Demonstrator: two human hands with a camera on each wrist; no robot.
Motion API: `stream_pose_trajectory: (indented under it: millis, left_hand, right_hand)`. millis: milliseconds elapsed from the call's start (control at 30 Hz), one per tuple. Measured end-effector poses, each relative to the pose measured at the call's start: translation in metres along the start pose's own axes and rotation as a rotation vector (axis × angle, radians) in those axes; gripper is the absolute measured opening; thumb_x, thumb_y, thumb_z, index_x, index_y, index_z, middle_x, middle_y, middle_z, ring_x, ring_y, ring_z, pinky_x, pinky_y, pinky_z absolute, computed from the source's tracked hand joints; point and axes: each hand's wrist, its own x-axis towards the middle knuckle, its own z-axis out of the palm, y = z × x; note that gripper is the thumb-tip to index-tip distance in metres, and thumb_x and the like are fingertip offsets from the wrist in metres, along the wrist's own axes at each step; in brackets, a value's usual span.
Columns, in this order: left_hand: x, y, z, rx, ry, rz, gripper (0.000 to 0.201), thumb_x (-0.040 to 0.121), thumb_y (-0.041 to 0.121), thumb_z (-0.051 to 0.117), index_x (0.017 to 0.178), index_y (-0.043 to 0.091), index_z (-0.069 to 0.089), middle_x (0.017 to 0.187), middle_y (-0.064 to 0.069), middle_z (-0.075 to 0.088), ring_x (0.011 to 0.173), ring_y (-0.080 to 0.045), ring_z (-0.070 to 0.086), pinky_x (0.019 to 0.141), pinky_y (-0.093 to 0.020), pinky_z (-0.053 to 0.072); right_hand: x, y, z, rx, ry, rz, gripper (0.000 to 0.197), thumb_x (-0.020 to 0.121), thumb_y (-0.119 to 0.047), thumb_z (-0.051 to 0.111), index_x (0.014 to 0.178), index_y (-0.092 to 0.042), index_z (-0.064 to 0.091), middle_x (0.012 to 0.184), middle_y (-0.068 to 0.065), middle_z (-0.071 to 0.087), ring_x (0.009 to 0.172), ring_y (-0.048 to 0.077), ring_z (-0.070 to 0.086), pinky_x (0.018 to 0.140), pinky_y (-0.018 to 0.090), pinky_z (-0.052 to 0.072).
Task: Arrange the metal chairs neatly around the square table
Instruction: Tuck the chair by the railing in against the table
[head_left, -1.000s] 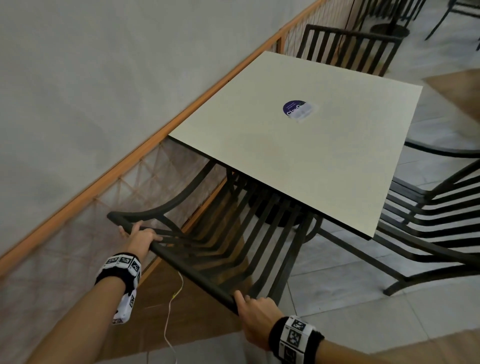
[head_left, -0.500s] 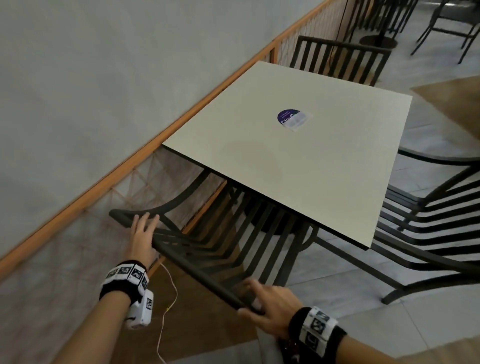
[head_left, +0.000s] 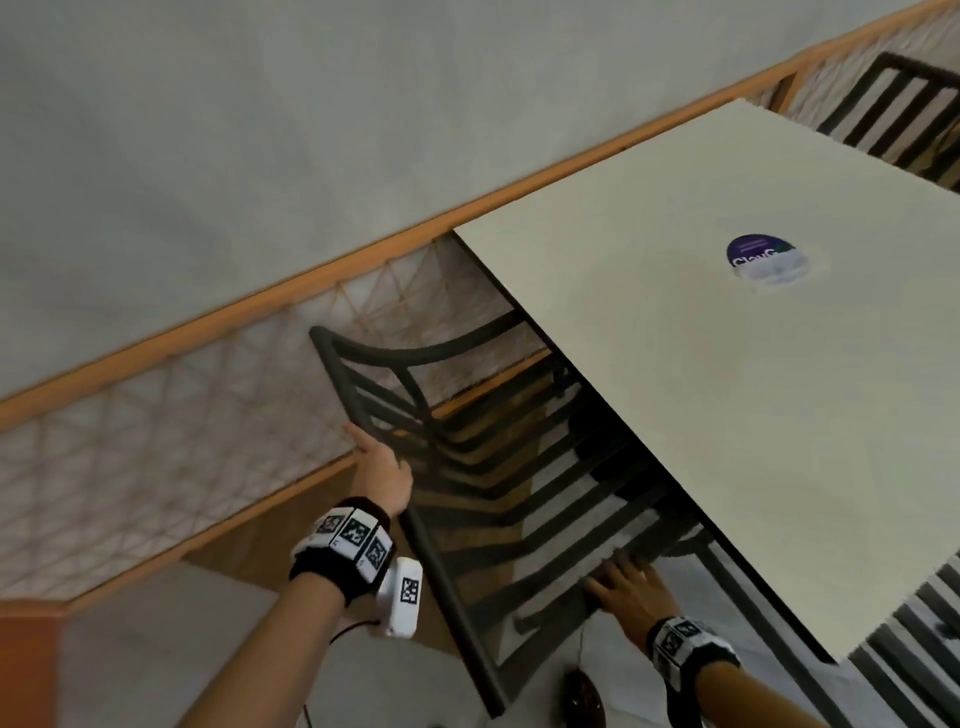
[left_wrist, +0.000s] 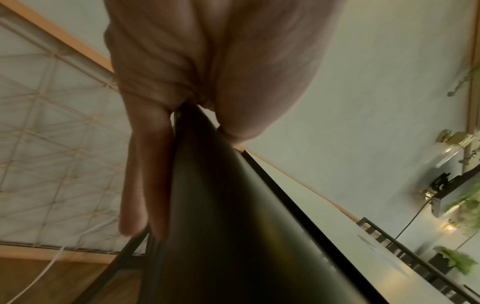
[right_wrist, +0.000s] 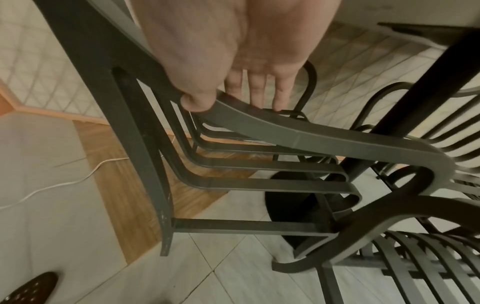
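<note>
The dark slatted metal chair sits at the near-left edge of the cream square table, its seat partly under the top. My left hand rests on the chair's top back rail. The rail lies between thumb and straight fingers. My right hand holds the chair's right armrest just below the table edge, thumb hooked round it and fingers laid across it.
A wooden railing with rope netting runs close along the chair's left. Another chair stands at the table's far side and one at its right. The table's black pedestal is ahead. A white cable crosses the floor.
The chair has slid further under the table. My right hand left the back rail's end and now holds the armrest. My left hand stays on the back rail.
</note>
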Motion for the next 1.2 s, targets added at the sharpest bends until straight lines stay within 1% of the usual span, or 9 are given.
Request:
stream_pose_trajectory:
  millis: [133,233,367,633,733,900,1000,1133,1200]
  left_hand:
    - [0.002,0.006,0.001,0.07,0.005,-0.013,0.084,0.096,0.01,0.04,0.138,0.007,-0.032,0.154,-0.028,0.013,0.081,-0.028,0.061,0.065,-0.027,0.044]
    - [0.006,0.012,-0.001,0.081,0.023,-0.016,0.082,0.096,0.01,0.039,0.14,0.007,-0.03,0.152,-0.028,0.017,0.077,-0.024,0.057,0.064,-0.027,0.044]
    - [0.017,0.017,-0.005,0.092,0.019,0.011,0.08,0.097,0.012,0.04,0.141,0.008,-0.027,0.149,-0.028,0.023,0.071,-0.018,0.052,0.055,-0.021,0.04]
    - [0.025,0.011,-0.002,0.063,-0.025,0.06,0.09,0.094,0.013,0.044,0.137,0.015,-0.034,0.149,-0.025,0.031,0.09,-0.03,0.064,0.069,-0.033,0.053]
    - [0.019,0.008,0.005,0.068,-0.049,0.061,0.092,0.094,0.016,0.045,0.135,0.017,-0.038,0.15,-0.025,0.028,0.082,-0.027,0.067,0.065,-0.032,0.056]
    - [0.021,0.015,0.004,0.035,-0.046,0.045,0.093,0.094,0.016,0.047,0.136,0.017,-0.036,0.152,-0.026,0.024,0.1,-0.032,0.064,0.087,-0.04,0.055]
    - [0.015,0.021,0.003,0.055,-0.028,0.025,0.088,0.095,0.014,0.046,0.139,0.013,-0.031,0.149,-0.025,0.029,0.091,-0.03,0.063,0.077,-0.035,0.054]
    - [0.002,0.019,0.0,-0.013,-0.036,0.044,0.091,0.095,0.021,0.049,0.14,0.019,-0.03,0.142,-0.021,0.045,0.103,-0.032,0.063,0.09,-0.042,0.054]
    - [-0.008,0.015,-0.002,-0.073,-0.066,0.07,0.094,0.092,0.029,0.053,0.14,0.027,-0.028,0.147,-0.017,0.039,0.113,-0.031,0.06,0.095,-0.043,0.051]
  right_hand:
    - [0.002,0.004,-0.017,-0.083,-0.133,-0.077,0.086,0.05,-0.031,0.086,0.121,-0.044,0.04,0.113,0.008,0.067,0.109,0.038,0.059,0.085,0.062,0.048]
    - [-0.008,0.001,-0.042,-0.093,-0.043,-0.18,0.062,0.084,-0.022,0.058,0.131,-0.041,0.023,0.139,0.016,0.043,0.132,0.047,0.027,0.103,0.07,0.02]
    - [-0.002,0.005,-0.047,-0.057,0.009,-0.212,0.052,0.092,-0.022,0.045,0.131,-0.041,0.016,0.144,0.017,0.033,0.136,0.046,0.016,0.107,0.07,0.009]
    - [-0.003,0.011,-0.048,-0.067,0.082,-0.255,0.047,0.085,-0.02,0.056,0.12,-0.037,0.029,0.112,0.017,0.058,0.105,0.044,0.051,0.091,0.07,0.034]
    - [-0.011,0.019,-0.045,-0.061,0.067,-0.245,0.049,0.087,-0.02,0.053,0.124,-0.037,0.026,0.121,0.017,0.054,0.113,0.044,0.047,0.096,0.069,0.03]
    - [-0.007,0.022,-0.045,-0.077,0.082,-0.265,0.043,0.093,-0.02,0.042,0.125,-0.038,0.02,0.127,0.016,0.046,0.117,0.039,0.039,0.102,0.063,0.023]
    - [-0.007,0.021,-0.045,-0.064,0.074,-0.272,0.042,0.091,-0.02,0.045,0.125,-0.036,0.025,0.124,0.015,0.048,0.115,0.039,0.041,0.101,0.063,0.024]
    - [-0.008,0.021,-0.041,-0.105,0.113,-0.27,0.064,0.061,-0.033,0.081,0.112,-0.032,0.042,0.092,0.009,0.068,0.083,0.031,0.064,0.07,0.052,0.057]
    - [-0.016,0.02,-0.038,-0.041,0.144,-0.271,0.07,0.071,-0.024,0.076,0.127,-0.026,0.033,0.123,0.02,0.058,0.111,0.044,0.054,0.09,0.056,0.05]
